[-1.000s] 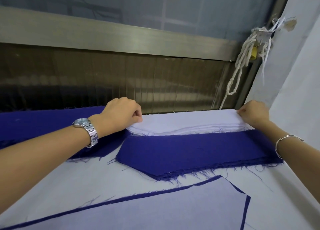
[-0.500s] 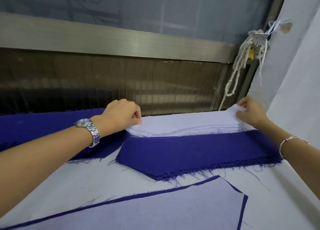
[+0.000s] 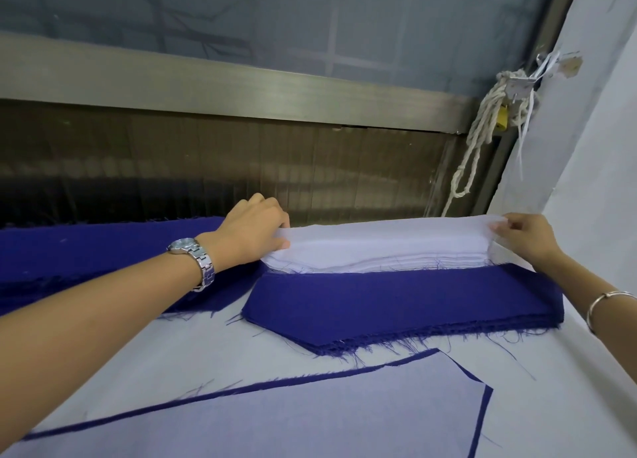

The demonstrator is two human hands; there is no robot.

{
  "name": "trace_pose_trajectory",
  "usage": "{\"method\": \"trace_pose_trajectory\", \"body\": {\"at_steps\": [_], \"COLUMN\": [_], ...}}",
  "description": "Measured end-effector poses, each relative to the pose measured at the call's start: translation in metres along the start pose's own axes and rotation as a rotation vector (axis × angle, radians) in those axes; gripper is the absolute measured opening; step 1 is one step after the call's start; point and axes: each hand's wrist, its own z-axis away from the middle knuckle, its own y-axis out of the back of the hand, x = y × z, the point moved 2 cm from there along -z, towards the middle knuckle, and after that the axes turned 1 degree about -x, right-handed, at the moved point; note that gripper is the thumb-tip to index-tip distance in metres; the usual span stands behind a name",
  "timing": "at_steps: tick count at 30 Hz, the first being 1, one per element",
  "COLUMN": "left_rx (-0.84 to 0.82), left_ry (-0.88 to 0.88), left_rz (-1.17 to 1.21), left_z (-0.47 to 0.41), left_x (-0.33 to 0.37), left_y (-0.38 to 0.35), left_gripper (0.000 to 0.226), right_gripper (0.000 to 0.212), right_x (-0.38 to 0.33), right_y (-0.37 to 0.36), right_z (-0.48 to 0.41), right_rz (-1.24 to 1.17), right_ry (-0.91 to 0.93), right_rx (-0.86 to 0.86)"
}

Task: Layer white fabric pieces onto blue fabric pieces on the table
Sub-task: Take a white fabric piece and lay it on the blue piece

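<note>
Two pinches, left hand point(image 3: 254, 230) and right hand point(image 3: 528, 241), on opposite ends of top white piece point(image 3: 389, 239), above frayed blue stack point(image 3: 396, 300)

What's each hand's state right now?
Left hand: closed, pinching the left end of the top white piece.
Right hand: closed, pinching its right end.

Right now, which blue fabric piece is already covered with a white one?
The nearest blue piece: only its thin edge shows around the white piece lying on it. The blue stack behind and the blue fabric at left show wide blue.
</note>
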Motion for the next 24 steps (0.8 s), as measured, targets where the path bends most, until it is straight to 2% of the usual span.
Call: {"method": "trace_pose_trajectory", "body": {"at_steps": [3,6,9,12,15,20,24], "left_rx": [0.130,0.239,0.251,0.279,0.311,0.265,0.136], "left_ry": [-0.008,0.024,0.103,0.157,0.202,0.353,0.437], "left_rz": [0.053,0.288,0.491,0.611,0.720,0.836,0.813], "left_z": [0.008,0.017,0.029,0.044,0.066,0.119,0.170], "left_x": [0.000,-0.004,-0.010,-0.018,-0.028,-0.052,-0.073], "left_y": [0.005,0.018,0.034,0.050,0.062,0.069,0.071], "left_gripper": [0.016,0.014,0.015,0.021,0.017,0.021,0.019], "right_gripper": [0.035,0.031,0.022,0.022,0.018,0.013,0.011], "right_x": [-0.002,-0.007,-0.017,-0.031,-0.051,-0.068,-0.079], "right_y": [0.006,0.013,0.023,0.029,0.034,0.035,0.029], "right_z": [0.003,0.007,0.015,0.025,0.040,0.075,0.099], "right_rz": [-0.098,-0.219,-0.281,-0.262,-0.302,-0.474,-0.461], "right_ry": [-0.028,-0.025,0.019,0.073,0.092,0.035,-0.010], "right_rx": [0.029,0.063,0.085,0.038,-0.017,-0.152,-0.300]}}
